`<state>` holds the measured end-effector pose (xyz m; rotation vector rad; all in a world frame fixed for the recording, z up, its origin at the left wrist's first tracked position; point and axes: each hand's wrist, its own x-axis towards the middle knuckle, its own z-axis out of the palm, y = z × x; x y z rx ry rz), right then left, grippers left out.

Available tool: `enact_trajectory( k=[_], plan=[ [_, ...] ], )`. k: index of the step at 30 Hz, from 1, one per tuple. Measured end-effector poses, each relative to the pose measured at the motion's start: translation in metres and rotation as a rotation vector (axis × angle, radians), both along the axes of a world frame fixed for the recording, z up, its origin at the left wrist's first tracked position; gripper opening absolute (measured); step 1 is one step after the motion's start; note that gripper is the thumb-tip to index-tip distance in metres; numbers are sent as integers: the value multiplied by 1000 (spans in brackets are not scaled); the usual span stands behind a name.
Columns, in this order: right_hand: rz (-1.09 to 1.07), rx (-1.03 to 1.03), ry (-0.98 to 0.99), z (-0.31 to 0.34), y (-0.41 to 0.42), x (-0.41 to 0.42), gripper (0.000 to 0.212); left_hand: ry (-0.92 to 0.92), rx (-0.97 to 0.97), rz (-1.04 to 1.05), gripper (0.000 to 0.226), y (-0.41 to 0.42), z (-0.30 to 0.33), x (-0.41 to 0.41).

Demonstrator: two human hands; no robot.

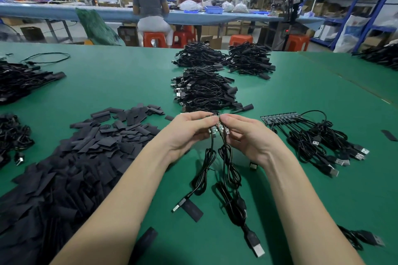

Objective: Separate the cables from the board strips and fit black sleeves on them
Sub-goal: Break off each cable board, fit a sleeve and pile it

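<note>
Above the green tabletop [301, 200], the left hand [189, 131] and right hand [247, 135] each pinch a short board strip [217, 128], grip clamped, its cables [226, 170] dangling. Left lies a heap of black sleeves [64, 174]; ahead, sleeved cable bundles [204, 90]; right, another strip [280, 117] (cables attached).

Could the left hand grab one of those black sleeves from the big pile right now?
Probably not right away. The left hand is pinching the board strip together with the right hand. The pile of black sleeves lies close on its side with nothing between, so once it lets go, yes.
</note>
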<state>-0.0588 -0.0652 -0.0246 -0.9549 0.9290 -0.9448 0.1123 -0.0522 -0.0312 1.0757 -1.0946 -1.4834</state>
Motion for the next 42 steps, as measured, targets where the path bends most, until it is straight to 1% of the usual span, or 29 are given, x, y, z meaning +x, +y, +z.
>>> enact_trajectory(
  k=[4, 5, 7, 8, 9, 11, 13, 15, 16, 17, 18, 19, 20, 22, 24, 25, 27, 28, 29, 30, 31, 33, 34, 35, 36, 37, 38, 40, 42],
  plan=[
    [13, 152, -110, 0, 3, 0, 22, 109, 70, -9, 30, 1, 2, -4],
    [11, 194, -152, 0, 4, 1, 22, 153, 86, -31, 29, 1, 2, -4],
    [13, 271, -283, 1, 7, 3, 16, 252, 91, -83, 28, 1, 2, -3],
    [18, 279, -319, 2, 8, 4, 11, 275, 86, -93, 29, 1, 1, -3],
    [15, 261, -310, 3, 9, 3, 7, 251, 82, -81, 28, 1, 0, -3],
    [11, 172, -242, 8, 9, -5, 4, 77, 59, 16, 15, -1, -3, -4],
    [46, 34, -139, 16, 8, -18, 6, -186, -12, 139, 6, -1, -6, -2],
    [131, -108, -20, 24, 7, -28, 13, -461, -106, 197, 8, -3, -12, -1],
    [165, -147, 2, 27, 7, -30, 13, -594, -148, 196, 9, -3, -14, -2],
    [194, -165, -5, 29, 8, -31, 9, -678, -173, 185, 10, -2, -15, -4],
    [223, -175, -11, 30, 9, -28, 6, -690, -178, 167, 11, -1, -15, -6],
    [228, -190, 21, 30, 9, -25, 8, -604, -156, 131, 12, -1, -14, -8],
    [182, -212, 106, 29, 8, -20, 11, -457, -111, 79, 11, 1, -12, -9],
    [-40, -249, 287, 22, 3, -15, 11, -191, -41, -11, 9, 2, -7, -8],
    [-258, -233, 340, 14, -2, -16, 8, -53, -17, -42, 10, 2, 0, -3],
    [-316, -222, 361, 10, -3, -17, 7, 18, -12, -55, 10, 1, 3, 0],
    [-353, -202, 434, 1, -4, -21, 7, 140, -11, -97, 7, 0, 7, 4],
    [-357, -199, 458, -2, -3, -21, 7, 167, -10, -121, 8, 0, 7, 5],
    [-368, -205, 463, -4, -2, -21, 6, 149, -1, -140, 8, 0, 7, 6],
    [-389, -227, 444, -3, -1, -19, 6, 73, 13, -154, 8, 0, 5, 7],
    [-417, -270, 415, -1, -1, -18, 6, -69, 22, -162, 9, 0, 3, 8],
    [-453, -379, 387, 6, -1, -15, 7, -496, -7, -175, 10, 2, -1, 10],
    [-448, -422, 386, 11, -1, -13, 8, -701, -57, -163, 12, 2, -1, 9],
    [-419, -450, 385, 15, -1, -12, 8, -831, -126, -120, 16, 3, -1, 6],
    [-367, -456, 378, 20, 0, -10, 9, -840, -199, -56, 22, 3, 0, 1],
    [-306, -445, 360, 23, 1, -8, 9, -739, -246, -4, 26, 3, 0, -4],
    [-259, -423, 340, 24, 2, -6, 10, -566, -260, 26, 28, 4, 1, -10],
    [-248, -380, 346, 24, 2, -5, 10, -250, -213, 41, 20, 7, -1, -24],
    [-302, -363, 415, 24, 2, -5, 8, -112, -157, 84, 10, 8, -6, -33]
  ],
)
